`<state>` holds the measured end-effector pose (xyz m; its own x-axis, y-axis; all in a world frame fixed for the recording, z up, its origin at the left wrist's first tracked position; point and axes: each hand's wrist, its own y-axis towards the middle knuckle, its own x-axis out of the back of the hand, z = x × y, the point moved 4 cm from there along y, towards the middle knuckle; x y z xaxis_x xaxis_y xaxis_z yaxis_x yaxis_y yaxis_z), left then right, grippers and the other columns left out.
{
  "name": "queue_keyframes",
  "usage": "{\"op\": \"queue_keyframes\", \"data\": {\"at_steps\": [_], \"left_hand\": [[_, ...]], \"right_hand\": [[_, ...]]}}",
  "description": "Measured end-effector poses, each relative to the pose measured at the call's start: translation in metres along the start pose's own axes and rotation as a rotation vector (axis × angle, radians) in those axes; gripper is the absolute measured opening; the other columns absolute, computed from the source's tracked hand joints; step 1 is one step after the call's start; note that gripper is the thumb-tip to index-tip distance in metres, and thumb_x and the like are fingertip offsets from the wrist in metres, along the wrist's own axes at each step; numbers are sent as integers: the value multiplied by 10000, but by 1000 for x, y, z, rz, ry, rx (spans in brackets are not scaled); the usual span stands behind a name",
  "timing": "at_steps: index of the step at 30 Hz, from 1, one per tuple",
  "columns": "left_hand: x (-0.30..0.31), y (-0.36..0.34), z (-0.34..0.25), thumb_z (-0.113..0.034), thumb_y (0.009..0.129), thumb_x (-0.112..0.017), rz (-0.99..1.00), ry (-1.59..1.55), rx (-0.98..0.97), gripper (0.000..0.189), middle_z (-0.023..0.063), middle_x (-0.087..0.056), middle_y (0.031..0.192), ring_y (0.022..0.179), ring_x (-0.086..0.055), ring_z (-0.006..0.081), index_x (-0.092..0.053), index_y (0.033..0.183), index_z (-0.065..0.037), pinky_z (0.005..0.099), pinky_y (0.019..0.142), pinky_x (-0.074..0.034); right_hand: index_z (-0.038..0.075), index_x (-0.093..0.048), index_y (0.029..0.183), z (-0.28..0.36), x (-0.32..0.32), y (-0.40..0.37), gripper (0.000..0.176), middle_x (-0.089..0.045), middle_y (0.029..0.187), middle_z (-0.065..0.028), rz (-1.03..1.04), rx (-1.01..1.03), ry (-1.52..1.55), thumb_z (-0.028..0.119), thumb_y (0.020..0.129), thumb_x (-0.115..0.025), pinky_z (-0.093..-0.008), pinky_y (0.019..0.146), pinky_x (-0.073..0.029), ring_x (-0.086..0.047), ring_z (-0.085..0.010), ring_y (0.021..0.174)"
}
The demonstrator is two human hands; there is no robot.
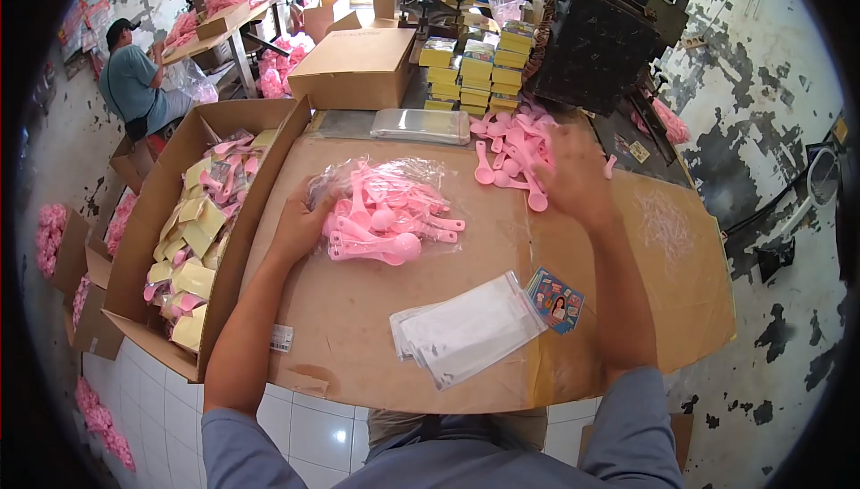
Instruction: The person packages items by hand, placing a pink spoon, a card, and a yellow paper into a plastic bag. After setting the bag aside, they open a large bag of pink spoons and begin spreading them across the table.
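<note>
On the cardboard-covered table lies a clear plastic bag of pink measuring spoons (pixel 381 211), several handles and bowls poking out toward me. My left hand (pixel 307 218) grips the bag's left side, fingers partly hidden by the film. Farther right, a loose heap of pink spoons (pixel 511 153) rests near the table's back edge. My right hand (pixel 573 175) is at the heap's right side with fingers stretched out, slightly blurred; no spoon shows in it. Nearer to me are flat clear plastic sleeves (pixel 470 328) and, partly under them, a small stack of printed cards (pixel 555 301).
An open carton (pixel 121 310) of packed spoons and yellow cards stands on the left. Behind are a closed box (pixel 354 64), stacked card bundles (pixel 475 72), a pile of clear film (pixel 421 126) and a black machine (pixel 591 41). Another person (pixel 139 86) sits at the far left.
</note>
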<state>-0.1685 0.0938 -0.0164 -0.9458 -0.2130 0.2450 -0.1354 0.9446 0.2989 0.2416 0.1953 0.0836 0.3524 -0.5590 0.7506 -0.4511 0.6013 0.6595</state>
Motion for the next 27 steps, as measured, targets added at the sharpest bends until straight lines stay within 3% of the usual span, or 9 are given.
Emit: {"op": "queue_keyframes", "data": {"at_steps": [3, 5, 9, 14, 17, 20, 23, 26, 27], "left_hand": [[-1, -1, 0, -304, 1038, -686, -8, -12, 11, 407, 112, -741, 1131, 1011, -675, 150, -642, 1263, 33, 316, 906, -542], [0, -1, 1, -301, 1039, -685, 0, -26, 21, 392, 107, -741, 1124, 1005, -672, 143, -644, 1250, 27, 311, 900, -539], [2, -2, -2, -294, 1042, -682, -3, -21, 16, 376, 103, -742, 1120, 1006, -671, 137, -643, 1247, 20, 309, 896, -539], [0, 0, 3, -289, 1041, -683, 7, -47, 31, 375, 102, -738, 1132, 1003, -671, 138, -641, 1256, 15, 309, 895, -540], [0, 0, 1, -291, 1040, -684, -7, -18, -16, 381, 99, -736, 1135, 1000, -670, 137, -639, 1260, 17, 309, 891, -541], [-1, -3, -8, -288, 1041, -684, -10, -12, 16, 378, 95, -736, 1125, 1005, -668, 136, -639, 1255, 20, 306, 896, -538], [-1, -1, 2, -283, 1042, -682, 11, -43, 27, 368, 93, -736, 1117, 1005, -667, 133, -641, 1247, 20, 303, 892, -539], [-1, -1, -2, -282, 1043, -683, 7, -38, -2, 368, 92, -736, 1109, 1009, -665, 128, -636, 1253, 17, 300, 892, -538], [-1, -1, -1, -283, 1043, -684, 4, -45, -2, 373, 92, -735, 1111, 1009, -664, 128, -632, 1258, 18, 300, 892, -538]], "right_hand": [[17, -660, 1241, 54, -47, -9, 508, -666, 1082, -168, 396, -117, 591, 321, 865, -815, -419, 869, -532, -658, -322, 1000], [9, -665, 1227, 108, -51, -14, 421, -679, 1014, -166, 446, -148, 749, 247, 901, -785, -427, 831, -536, -669, -343, 926], [20, -696, 1184, 129, -72, -13, 250, -679, 992, -206, 336, 53, 599, 147, 973, -655, -461, 827, -544, -669, -408, 943], [14, -714, 1131, 103, -11, 5, 183, -675, 946, -184, 176, 102, 700, 93, 989, -628, -439, 783, -535, -677, -365, 882], [9, -725, 1110, 79, 17, 8, 176, -675, 925, -160, 240, 8, 695, 95, 980, -644, -402, 751, -531, -680, -305, 845], [5, -726, 1105, 34, 37, 7, 198, -677, 926, -145, 396, -307, 659, 138, 965, -683, -381, 741, -524, -676, -265, 831], [14, -731, 1095, -19, 31, 7, 209, -692, 986, -150, 137, -346, 486, 164, 954, -695, -396, 802, -529, -680, -287, 917], [27, -717, 1147, -10, 8, -2, 247, -695, 1064, -150, -227, -17, -12, 181, 956, -683, -432, 872, -526, -666, -328, 1014], [33, -703, 1178, 4, -3, -5, 271, -687, 1102, -151, -125, -35, 189, 186, 956, -676, -446, 907, -521, -652, -344, 1051]]}}
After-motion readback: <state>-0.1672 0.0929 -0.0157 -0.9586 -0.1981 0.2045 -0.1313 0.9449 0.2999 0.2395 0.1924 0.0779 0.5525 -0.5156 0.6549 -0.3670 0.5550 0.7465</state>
